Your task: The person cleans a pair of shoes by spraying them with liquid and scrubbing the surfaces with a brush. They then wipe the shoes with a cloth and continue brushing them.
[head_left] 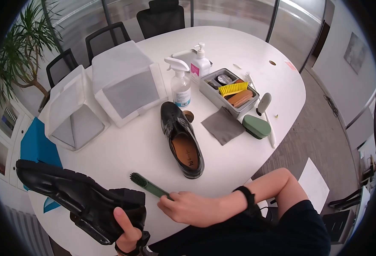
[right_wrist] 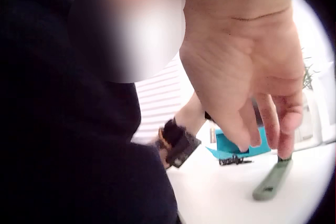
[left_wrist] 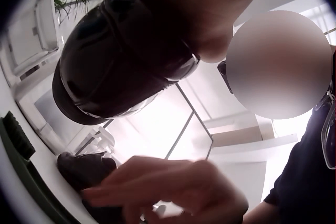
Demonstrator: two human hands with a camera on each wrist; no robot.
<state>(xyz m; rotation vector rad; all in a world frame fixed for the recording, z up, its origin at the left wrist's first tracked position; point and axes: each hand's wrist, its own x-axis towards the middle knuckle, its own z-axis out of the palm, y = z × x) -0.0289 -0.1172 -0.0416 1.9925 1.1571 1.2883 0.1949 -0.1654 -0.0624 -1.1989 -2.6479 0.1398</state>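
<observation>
My left hand (head_left: 129,232) grips a black leather shoe (head_left: 81,192) by its heel end, thumb against its side and toe pointing to the left. The shoe's glossy toe (left_wrist: 105,61) fills the upper part of the left wrist view. Close by, a green long-handled brush (head_left: 147,184) lies on the table, its dark bristles at the far end. Over the handle hangs my right hand (head_left: 192,208), fingers loosely bent and not wrapped round it; the palm (right_wrist: 247,71) faces the camera in the right wrist view. A second black shoe (head_left: 181,141) stands upright at the middle, tan insole showing.
Farther back stand a spray bottle (head_left: 180,87) and a pump bottle (head_left: 200,64). A grey box (head_left: 211,90) holds a yellow brush (head_left: 233,89) and other brushes. A grey cloth (head_left: 224,126) and a green oval brush (head_left: 256,126) lie right. Two white fabric boxes (head_left: 124,81) stand left.
</observation>
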